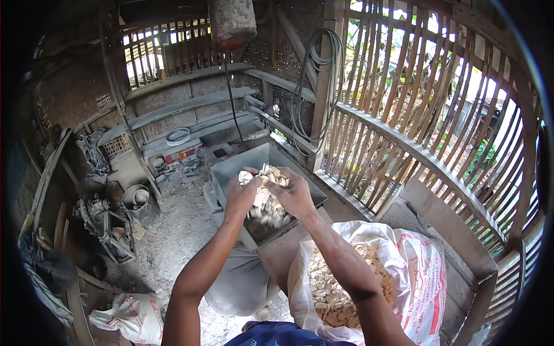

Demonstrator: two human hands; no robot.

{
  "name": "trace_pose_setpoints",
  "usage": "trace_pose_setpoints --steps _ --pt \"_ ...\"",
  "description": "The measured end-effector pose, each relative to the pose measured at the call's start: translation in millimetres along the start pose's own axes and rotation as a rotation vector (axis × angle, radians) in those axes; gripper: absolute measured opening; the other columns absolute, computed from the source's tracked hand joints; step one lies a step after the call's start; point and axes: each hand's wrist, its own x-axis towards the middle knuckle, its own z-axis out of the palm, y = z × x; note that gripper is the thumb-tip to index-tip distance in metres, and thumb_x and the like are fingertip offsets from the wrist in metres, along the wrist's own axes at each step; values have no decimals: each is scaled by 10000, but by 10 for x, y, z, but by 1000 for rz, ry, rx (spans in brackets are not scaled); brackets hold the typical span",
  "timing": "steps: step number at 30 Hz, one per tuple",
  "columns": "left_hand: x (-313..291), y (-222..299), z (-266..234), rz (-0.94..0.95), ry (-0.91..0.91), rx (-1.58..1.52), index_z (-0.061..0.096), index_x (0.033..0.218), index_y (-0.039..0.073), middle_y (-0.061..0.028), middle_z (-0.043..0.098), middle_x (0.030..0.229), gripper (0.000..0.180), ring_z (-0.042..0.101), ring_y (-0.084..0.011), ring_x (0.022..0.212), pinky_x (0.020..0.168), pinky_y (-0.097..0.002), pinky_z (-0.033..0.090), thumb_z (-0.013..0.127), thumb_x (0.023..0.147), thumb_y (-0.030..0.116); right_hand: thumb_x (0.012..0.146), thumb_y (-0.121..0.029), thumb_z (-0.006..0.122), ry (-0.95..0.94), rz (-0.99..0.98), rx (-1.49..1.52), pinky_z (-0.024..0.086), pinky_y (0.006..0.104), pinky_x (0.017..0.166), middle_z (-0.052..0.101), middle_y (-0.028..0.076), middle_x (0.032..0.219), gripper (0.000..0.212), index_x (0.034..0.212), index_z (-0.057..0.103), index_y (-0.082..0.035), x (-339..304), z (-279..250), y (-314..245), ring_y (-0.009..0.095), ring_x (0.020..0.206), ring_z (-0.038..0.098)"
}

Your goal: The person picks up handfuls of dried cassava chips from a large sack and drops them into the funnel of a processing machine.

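Observation:
My left hand (pixel 241 196) and my right hand (pixel 295 195) are cupped together over a square grey metal hopper (pixel 231 161). Between them they grip a heap of pale dried chips (pixel 269 175), broken and irregular in shape. Below the hands a stream of chips, blurred by motion, drops into the hopper. An open white woven sack (pixel 299 288) stands at the lower right, under my right forearm. More flat, cream-coloured chips (pixel 323 282) fill it, partly hidden by that arm.
A slatted bamboo wall (pixel 404 104) runs along the right, with a coiled hose (pixel 323 57) on its post. Overhead hangs a worn block-shaped container (pixel 232 23). To the left stand a bucket (pixel 140 202) and dusty machine parts (pixel 107 225). Another white sack (pixel 131 317) lies lower left.

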Motion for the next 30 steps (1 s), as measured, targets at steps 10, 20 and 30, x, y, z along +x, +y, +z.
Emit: trace_pose_setpoints --steps 10,20,30 --pt "-45 33 -38 24 24 99 678 901 19 -44 660 780 131 592 -97 636 505 -273 494 632 826 115 891 -306 704 -14 -117 -267 541 443 734 728 155 866 301 1118 681 -109 -77 -38 -245 382 847 696" --pt "-3 -15 23 115 -9 180 661 877 6 -31 651 728 131 572 -88 656 608 -281 458 658 828 127 895 -233 713 31 -131 -159 544 406 736 732 154 897 285 1112 677 -51 -88 -83 -215 363 864 709" --pt "25 -142 12 215 -49 353 682 930 19 -209 702 891 326 662 -420 861 769 -448 520 744 804 313 838 -87 753 47 -284 -172 529 384 824 700 194 1002 306 1115 684 24 -74 -68 -178 339 917 696"
